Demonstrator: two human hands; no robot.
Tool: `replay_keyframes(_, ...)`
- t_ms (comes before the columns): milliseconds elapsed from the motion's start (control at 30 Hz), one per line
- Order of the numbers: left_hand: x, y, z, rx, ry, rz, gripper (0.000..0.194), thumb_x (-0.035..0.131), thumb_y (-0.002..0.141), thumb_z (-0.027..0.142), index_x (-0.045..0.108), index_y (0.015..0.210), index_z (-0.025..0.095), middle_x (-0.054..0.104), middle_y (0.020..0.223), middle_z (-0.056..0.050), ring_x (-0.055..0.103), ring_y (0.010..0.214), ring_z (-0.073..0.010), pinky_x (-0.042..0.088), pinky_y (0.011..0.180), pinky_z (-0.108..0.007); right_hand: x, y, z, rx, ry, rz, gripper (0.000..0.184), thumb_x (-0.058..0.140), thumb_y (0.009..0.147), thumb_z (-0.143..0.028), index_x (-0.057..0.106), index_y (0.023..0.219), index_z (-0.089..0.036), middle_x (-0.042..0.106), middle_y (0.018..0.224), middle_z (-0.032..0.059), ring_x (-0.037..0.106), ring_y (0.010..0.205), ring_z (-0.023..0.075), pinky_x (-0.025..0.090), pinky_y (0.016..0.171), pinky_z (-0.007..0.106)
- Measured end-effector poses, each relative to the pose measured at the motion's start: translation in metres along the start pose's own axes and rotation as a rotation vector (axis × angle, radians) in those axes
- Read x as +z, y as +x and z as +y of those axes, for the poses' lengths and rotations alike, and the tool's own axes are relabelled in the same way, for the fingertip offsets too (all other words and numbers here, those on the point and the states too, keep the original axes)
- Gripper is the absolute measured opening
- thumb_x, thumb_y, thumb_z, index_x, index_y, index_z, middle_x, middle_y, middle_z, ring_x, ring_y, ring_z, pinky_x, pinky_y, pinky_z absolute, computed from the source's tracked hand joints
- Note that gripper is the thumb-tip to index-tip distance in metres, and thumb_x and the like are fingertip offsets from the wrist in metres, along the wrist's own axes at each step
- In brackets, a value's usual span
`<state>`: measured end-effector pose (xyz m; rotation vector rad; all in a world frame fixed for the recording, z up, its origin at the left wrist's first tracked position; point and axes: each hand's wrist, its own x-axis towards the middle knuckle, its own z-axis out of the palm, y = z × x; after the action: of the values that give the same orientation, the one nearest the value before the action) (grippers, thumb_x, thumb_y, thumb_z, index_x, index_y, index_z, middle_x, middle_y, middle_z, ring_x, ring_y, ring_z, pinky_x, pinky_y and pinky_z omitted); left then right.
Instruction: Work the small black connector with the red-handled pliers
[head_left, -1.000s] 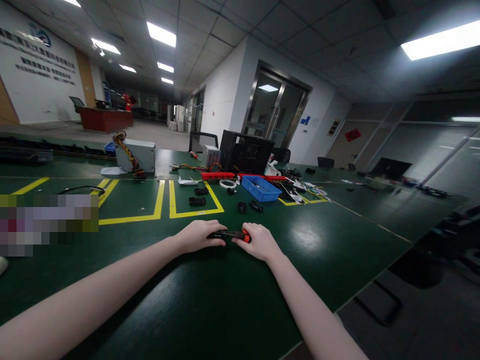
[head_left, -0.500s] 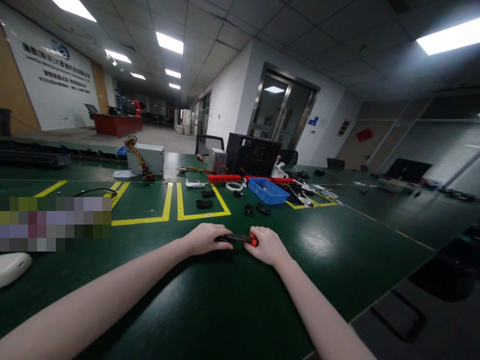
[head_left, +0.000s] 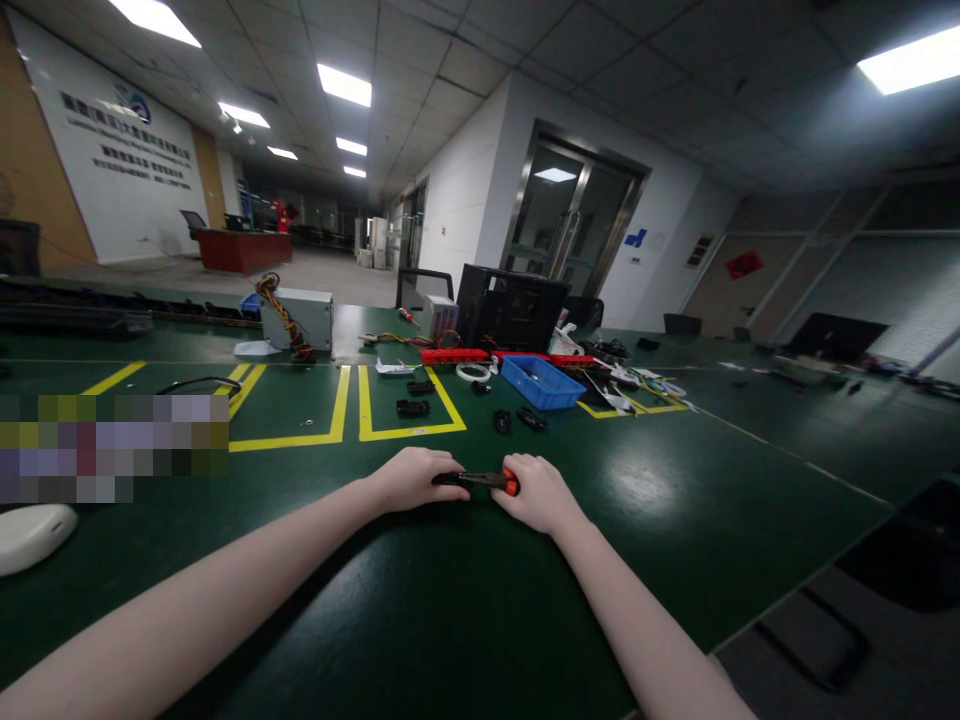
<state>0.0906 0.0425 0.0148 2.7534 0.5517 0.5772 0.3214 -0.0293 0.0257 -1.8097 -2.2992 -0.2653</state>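
Note:
My left hand [head_left: 420, 478] is closed around a small black part [head_left: 452, 480], most of it covered by the fingers. My right hand [head_left: 534, 492] grips pliers [head_left: 490, 481] by their orange-and-black handles. The narrow metal jaws point left and reach the black part; whether they clamp it I cannot tell. Both hands are just above the green table [head_left: 465, 620]. Beyond them lie small black pieces, one [head_left: 502, 421] beside another [head_left: 532, 419]. Two more black parts, one nearer [head_left: 412, 408] and one farther [head_left: 421, 387], rest inside a yellow tape outline.
A blue bin [head_left: 541, 384] stands beyond my right hand, before a black computer case [head_left: 511, 308]. A white tape roll [head_left: 473, 373] lies left of the bin. A power supply [head_left: 300, 318] with bundled wires stands back left. At the left edge sits a white rounded object [head_left: 36, 538].
The view has shifted slightly, so the scene sits a little farther right. Both hands keep nearly the same pose, still holding the pliers and the black part.

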Motion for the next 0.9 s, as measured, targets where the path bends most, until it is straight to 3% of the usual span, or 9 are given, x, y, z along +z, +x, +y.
replay_keyframes(467, -0.0005, -0.0001, 0.0012, -0.017, 0.022, 0.023, 0.042, 0.058, 0.088, 0.050, 0.060, 0.118, 0.020, 0.066, 0.104, -0.004, 0.064, 0.091, -0.0197, 0.046, 0.075, -0.025, 0.0001, 0.0001, 0.0012, 0.003, -0.018, 0.007, 0.022, 0.058, 0.079, -0.040, 0.050, 0.072, -0.021, 0.057, 0.077, 0.0016, 0.050, 0.071, 0.0153, 0.033, 0.067, 0.028)
replay_keyframes(900, 0.0016, 0.0005, -0.0004, -0.004, -0.015, -0.009, 0.034, 0.054, 0.091, 0.048, 0.065, 0.109, 0.020, 0.068, 0.100, -0.004, 0.065, 0.090, -0.0189, 0.046, 0.076, -0.025, -0.0023, -0.0011, -0.0015, -0.004, -0.034, 0.013, 0.021, 0.058, 0.078, -0.039, 0.050, 0.073, -0.021, 0.058, 0.078, 0.0022, 0.051, 0.074, 0.0163, 0.031, 0.068, 0.029)
